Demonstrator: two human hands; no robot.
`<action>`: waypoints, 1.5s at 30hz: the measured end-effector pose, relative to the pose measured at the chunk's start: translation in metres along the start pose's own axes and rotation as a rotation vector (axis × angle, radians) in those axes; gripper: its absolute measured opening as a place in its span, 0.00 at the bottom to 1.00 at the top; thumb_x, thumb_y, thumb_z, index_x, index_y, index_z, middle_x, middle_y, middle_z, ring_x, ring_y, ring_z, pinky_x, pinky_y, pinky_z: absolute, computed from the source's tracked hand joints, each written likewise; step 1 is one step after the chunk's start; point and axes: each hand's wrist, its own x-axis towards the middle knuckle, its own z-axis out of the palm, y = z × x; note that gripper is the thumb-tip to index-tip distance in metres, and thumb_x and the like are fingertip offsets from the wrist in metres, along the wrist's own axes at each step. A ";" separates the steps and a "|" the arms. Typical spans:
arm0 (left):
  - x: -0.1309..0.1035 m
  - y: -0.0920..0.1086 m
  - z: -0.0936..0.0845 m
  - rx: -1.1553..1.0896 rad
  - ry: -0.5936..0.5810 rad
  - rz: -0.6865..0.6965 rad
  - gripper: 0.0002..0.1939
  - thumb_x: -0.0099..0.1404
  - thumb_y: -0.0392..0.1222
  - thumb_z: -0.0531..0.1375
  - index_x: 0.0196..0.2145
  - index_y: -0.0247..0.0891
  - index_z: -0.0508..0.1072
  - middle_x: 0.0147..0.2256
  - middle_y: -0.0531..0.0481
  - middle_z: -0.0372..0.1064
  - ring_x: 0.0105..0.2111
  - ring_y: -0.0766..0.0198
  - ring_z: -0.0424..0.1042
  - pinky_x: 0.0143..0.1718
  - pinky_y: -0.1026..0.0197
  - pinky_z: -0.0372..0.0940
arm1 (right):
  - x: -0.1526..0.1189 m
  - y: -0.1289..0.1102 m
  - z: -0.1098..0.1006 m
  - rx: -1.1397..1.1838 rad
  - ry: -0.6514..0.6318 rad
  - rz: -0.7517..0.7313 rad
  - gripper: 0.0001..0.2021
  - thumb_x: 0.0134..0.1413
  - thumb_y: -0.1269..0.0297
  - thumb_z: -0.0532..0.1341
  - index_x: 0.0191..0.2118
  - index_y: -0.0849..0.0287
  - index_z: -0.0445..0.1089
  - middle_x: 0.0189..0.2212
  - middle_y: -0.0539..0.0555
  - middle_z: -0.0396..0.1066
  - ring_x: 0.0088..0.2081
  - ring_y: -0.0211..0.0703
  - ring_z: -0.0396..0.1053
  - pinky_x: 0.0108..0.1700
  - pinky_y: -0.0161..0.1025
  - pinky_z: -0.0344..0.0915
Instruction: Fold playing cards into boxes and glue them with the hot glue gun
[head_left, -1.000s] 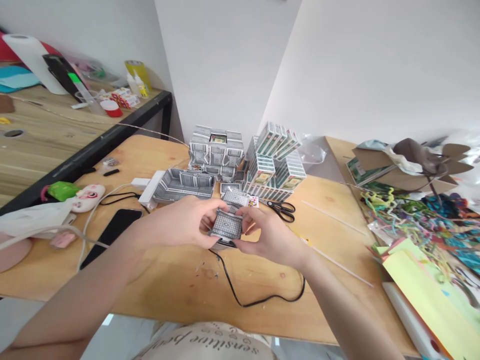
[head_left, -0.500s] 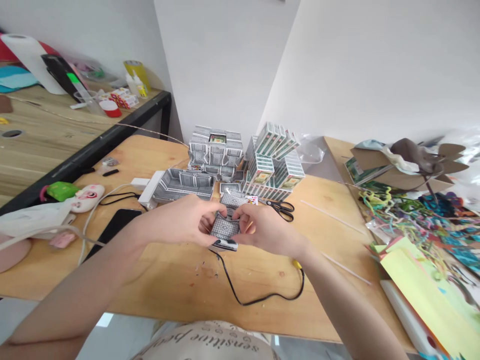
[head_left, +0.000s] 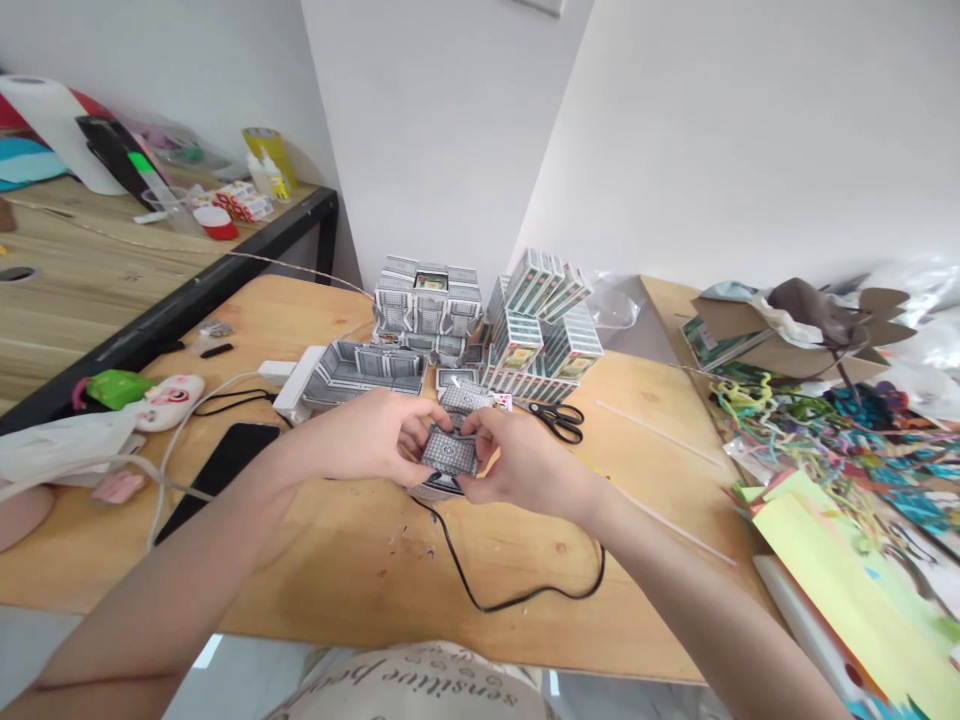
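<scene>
My left hand (head_left: 390, 435) and my right hand (head_left: 517, 455) both grip a small folded piece of grey-patterned playing cards (head_left: 451, 452) over the front middle of the table. Thumbs press its near edge while the fingertips curl round its far side. Just beyond the fingers lie loose playing cards (head_left: 466, 396), pattern side up, with a card face (head_left: 501, 402) peeking out at their right. A tray-like card structure (head_left: 360, 372) stands past my left hand. Behind it rises a blocky card structure (head_left: 427, 305) built of the same grey cards. My fingers cover part of the held piece.
Stacked card boxes (head_left: 521, 345) stand at the back, near black scissors (head_left: 559, 420). A black cable (head_left: 487, 608) curves across the wooden table (head_left: 300, 580). At left are a phone (head_left: 217, 480) and a white power strip (head_left: 300, 385). Colourful scraps (head_left: 817, 430) and yellow paper (head_left: 832, 560) crowd the right.
Both hands stay on the folded card piece, which has tilted slightly so more of its pale near side shows. The thumbs have shifted a little along its near edge. The whole view has moved slightly.
</scene>
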 end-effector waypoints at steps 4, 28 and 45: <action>-0.002 0.002 0.000 0.031 0.021 -0.016 0.21 0.51 0.40 0.62 0.44 0.41 0.67 0.34 0.54 0.77 0.34 0.63 0.76 0.35 0.64 0.68 | 0.003 -0.003 -0.001 -0.034 -0.022 -0.013 0.17 0.39 0.65 0.66 0.38 0.60 0.65 0.26 0.47 0.66 0.25 0.33 0.63 0.27 0.32 0.56; -0.015 0.001 -0.019 0.114 -0.024 -0.033 0.22 0.52 0.40 0.61 0.47 0.40 0.68 0.37 0.51 0.76 0.37 0.61 0.75 0.39 0.62 0.68 | 0.013 -0.021 -0.005 -0.044 -0.094 -0.029 0.15 0.40 0.67 0.66 0.38 0.61 0.68 0.25 0.47 0.68 0.25 0.33 0.63 0.27 0.31 0.56; -0.014 0.012 -0.013 0.453 -0.004 0.035 0.11 0.51 0.41 0.59 0.35 0.40 0.71 0.25 0.55 0.71 0.22 0.66 0.68 0.22 0.66 0.57 | 0.015 -0.017 -0.005 -0.034 -0.126 -0.079 0.13 0.40 0.67 0.66 0.35 0.60 0.66 0.25 0.46 0.65 0.24 0.32 0.61 0.25 0.30 0.54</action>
